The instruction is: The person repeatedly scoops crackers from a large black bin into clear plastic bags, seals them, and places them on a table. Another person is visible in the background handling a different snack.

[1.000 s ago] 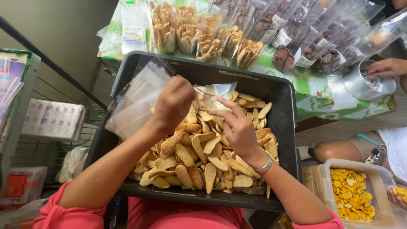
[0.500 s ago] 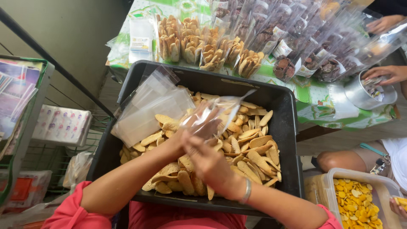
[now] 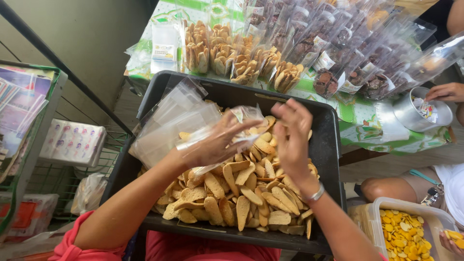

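Note:
A black tray (image 3: 326, 145) on my lap holds a heap of oval tan crackers (image 3: 241, 193). My left hand (image 3: 212, 145) is raised over the heap inside a small clear plastic bag (image 3: 244, 118), fingers spread within it. My right hand (image 3: 292, 137) hovers just right of the bag with fingers apart, a bracelet at the wrist; I cannot see anything in it. A stack of empty clear bags (image 3: 166, 121) lies in the tray's left corner.
Filled packets of crackers (image 3: 232, 60) and dark cookies (image 3: 338, 72) stand on a green-patterned table (image 3: 367, 125) behind the tray. Another person's hand (image 3: 447, 92) reaches to a metal bowl (image 3: 420, 113). A clear tub of yellow chips (image 3: 401, 232) sits lower right. A wire rack (image 3: 29, 125) stands left.
Both hands have lifted off the cracker heap. The left hand, pressed against the right half a second ago, now has a clear bag over it; the right hand has moved apart to the right.

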